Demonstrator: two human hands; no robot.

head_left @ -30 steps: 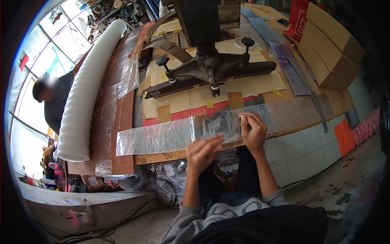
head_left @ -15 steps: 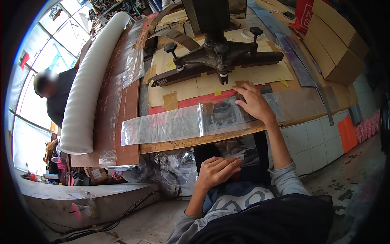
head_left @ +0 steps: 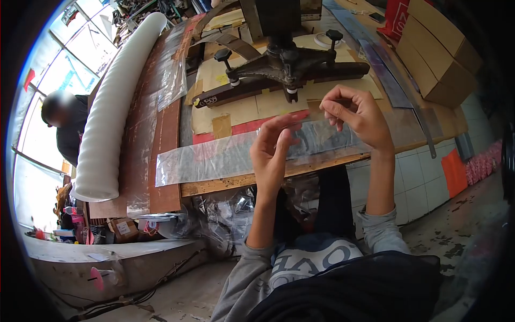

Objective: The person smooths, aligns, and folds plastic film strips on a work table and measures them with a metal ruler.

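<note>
My left hand [head_left: 272, 150] is raised over the front edge of the worktable [head_left: 214, 185], its thumb apart from its curved fingers, and I see nothing between them. To its right, my right hand [head_left: 362, 115] has thumb and fingertips pinched together; anything between them is too small to make out. Beneath and beside both hands, a long clear plastic strip [head_left: 206, 163] lies along the table's front. Behind it are a red strip [head_left: 244, 129] and a cream board [head_left: 257, 106] with tape pieces. A dark metal press head [head_left: 289, 70] stands over the board.
A white foam roll [head_left: 115, 112] lies at the left beside brown boards [head_left: 163, 155]. Cardboard boxes [head_left: 434, 59], a red bag [head_left: 396, 20] and a long metal ruler [head_left: 421, 123] are at the right. Another person [head_left: 68, 126] is at the far left.
My left hand has risen from near my lap to above the table edge. My right hand has lifted off the strip, its fingers now pinched. The upright shiny fold mid-strip no longer shows.
</note>
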